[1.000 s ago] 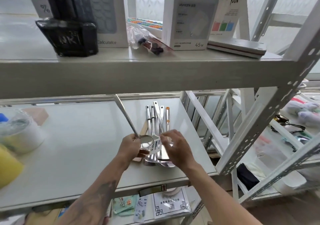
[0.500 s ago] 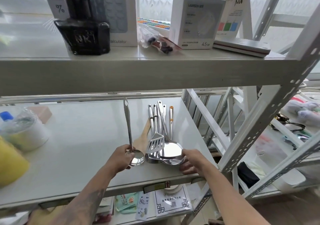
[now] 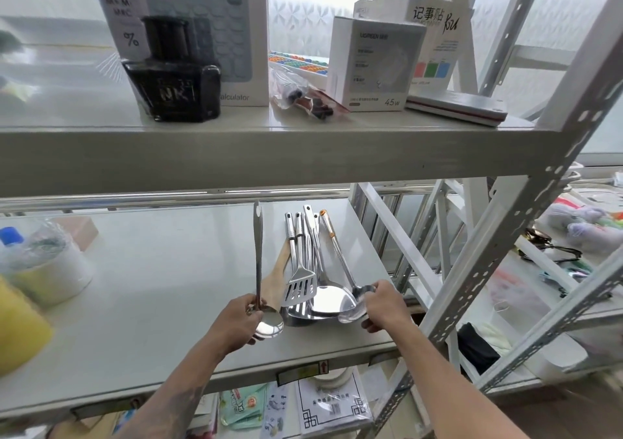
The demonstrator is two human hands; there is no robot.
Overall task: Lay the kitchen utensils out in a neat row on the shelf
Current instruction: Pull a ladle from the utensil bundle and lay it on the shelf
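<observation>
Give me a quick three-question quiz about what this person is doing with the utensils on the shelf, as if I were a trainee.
1. True or false: the left hand holds a ladle set apart to the left of the other utensils.
2. What does the right hand grip? A) the slotted spatula B) the bowl of a ladle with an orange-trimmed handle C) the wooden spoon
3. Fill in: the slotted spatula lies on top of a ____ of utensils, not yet in a row.

Key
1. True.
2. B: the ladle with an orange-trimmed handle.
3. Pile; the wooden spoon is partly under it on the shelf.
</observation>
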